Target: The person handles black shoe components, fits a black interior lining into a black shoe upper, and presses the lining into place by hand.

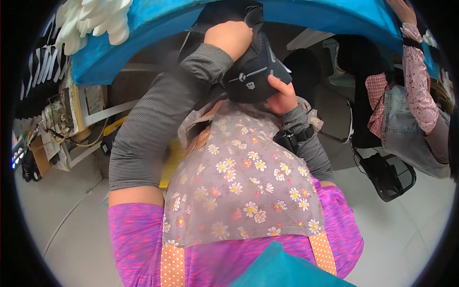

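A dark navy and black fabric piece [246, 83] hangs between my hands near the edge of a blue-covered table. It has a mesh part, a small white badge and pale stripe-like marks; its exact kind does not show. My right hand [283, 95] grips its lower right side, thumb on top and fingers mostly hidden beneath. Above and to the left, my left hand [229, 39] is closed at the black mesh part [253, 21] of the same piece, its back turned up and most fingers out of sight. Both forearms wear grey striped sleeves.
The blue table cover [325, 16] curves across the top. White glove-like pieces [98, 21] lie at its left end. On the right, another person's arm [418, 79] reaches to the table, beside a black chair [385, 177]. A yellow item [171, 165] is left of my apron.
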Demonstrator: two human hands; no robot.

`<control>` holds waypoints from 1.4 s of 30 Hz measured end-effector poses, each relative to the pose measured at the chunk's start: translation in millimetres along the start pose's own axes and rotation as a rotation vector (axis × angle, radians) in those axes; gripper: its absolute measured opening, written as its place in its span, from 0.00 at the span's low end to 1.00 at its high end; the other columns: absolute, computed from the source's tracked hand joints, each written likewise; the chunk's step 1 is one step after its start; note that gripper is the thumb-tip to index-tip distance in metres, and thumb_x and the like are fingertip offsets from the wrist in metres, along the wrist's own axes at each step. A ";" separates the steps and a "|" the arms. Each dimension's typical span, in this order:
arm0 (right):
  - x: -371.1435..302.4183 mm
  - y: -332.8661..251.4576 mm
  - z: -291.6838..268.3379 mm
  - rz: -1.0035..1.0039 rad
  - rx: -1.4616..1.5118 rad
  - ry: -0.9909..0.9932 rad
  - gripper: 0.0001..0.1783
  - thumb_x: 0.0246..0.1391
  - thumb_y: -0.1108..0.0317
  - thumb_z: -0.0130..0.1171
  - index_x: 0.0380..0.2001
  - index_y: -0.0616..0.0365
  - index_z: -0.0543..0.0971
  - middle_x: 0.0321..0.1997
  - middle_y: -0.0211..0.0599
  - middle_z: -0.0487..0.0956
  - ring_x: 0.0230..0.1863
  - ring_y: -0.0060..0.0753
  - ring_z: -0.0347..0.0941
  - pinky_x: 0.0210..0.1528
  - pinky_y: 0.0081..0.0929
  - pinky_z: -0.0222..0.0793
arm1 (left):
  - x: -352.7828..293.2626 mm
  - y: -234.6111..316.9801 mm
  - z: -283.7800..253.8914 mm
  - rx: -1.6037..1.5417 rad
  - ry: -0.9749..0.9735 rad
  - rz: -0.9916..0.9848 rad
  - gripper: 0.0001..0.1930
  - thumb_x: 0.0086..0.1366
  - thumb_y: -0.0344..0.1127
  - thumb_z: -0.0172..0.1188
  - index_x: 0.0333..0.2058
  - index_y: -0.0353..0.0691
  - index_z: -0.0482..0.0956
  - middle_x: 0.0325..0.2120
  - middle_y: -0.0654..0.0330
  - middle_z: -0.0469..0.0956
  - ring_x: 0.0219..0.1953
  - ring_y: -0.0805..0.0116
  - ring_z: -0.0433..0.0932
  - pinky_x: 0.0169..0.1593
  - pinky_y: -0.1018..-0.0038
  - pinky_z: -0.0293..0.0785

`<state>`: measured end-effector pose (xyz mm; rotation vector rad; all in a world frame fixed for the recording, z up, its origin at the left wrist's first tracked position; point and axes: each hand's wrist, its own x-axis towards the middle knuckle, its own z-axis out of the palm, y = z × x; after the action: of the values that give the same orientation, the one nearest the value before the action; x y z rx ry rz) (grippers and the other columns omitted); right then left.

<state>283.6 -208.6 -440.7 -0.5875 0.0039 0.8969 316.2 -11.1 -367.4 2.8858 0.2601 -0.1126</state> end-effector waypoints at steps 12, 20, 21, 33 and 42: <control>3.6 16.6 -6.3 0.012 0.123 -0.027 0.24 0.57 0.72 0.55 0.57 0.62 0.68 0.55 0.41 0.74 0.56 0.38 0.71 0.60 0.37 0.66 | 15.6 -8.9 14.3 0.097 -0.215 0.110 0.20 0.69 0.43 0.46 0.31 0.35 0.82 0.32 0.47 0.81 0.37 0.47 0.81 0.41 0.60 0.77; 1.2 11.5 -19.4 0.119 0.116 -0.075 0.28 0.57 0.67 0.54 0.60 0.63 0.65 0.59 0.45 0.71 0.59 0.43 0.69 0.64 0.43 0.62 | 9.8 -14.7 37.1 -0.042 -0.113 0.111 0.18 0.66 0.41 0.48 0.29 0.34 0.81 0.28 0.42 0.80 0.35 0.44 0.80 0.40 0.58 0.77; 1.5 7.1 -20.3 0.119 0.112 -0.078 0.28 0.57 0.67 0.54 0.60 0.63 0.65 0.59 0.45 0.71 0.59 0.43 0.69 0.64 0.43 0.62 | 7.8 -10.8 33.9 -0.063 -0.090 0.060 0.19 0.67 0.42 0.48 0.28 0.34 0.81 0.27 0.42 0.80 0.34 0.44 0.80 0.39 0.57 0.77; -3.3 5.2 -29.0 0.165 0.317 0.016 0.24 0.56 0.70 0.54 0.56 0.65 0.70 0.56 0.45 0.75 0.56 0.42 0.72 0.62 0.40 0.64 | 2.1 10.7 21.4 -0.102 -0.119 -0.077 0.25 0.69 0.48 0.45 0.27 0.31 0.80 0.27 0.39 0.77 0.34 0.40 0.78 0.38 0.55 0.74; -3.1 10.4 -17.9 0.091 0.216 0.000 0.21 0.57 0.71 0.54 0.54 0.65 0.72 0.54 0.44 0.76 0.54 0.39 0.73 0.60 0.37 0.66 | 10.2 -15.9 42.2 -0.146 -0.175 0.017 0.15 0.63 0.37 0.51 0.30 0.31 0.80 0.30 0.40 0.79 0.36 0.43 0.79 0.42 0.57 0.76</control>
<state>278.2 -214.6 -460.0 -0.3878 0.1270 0.9705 320.9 -4.5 -412.9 2.7118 0.2029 -0.3272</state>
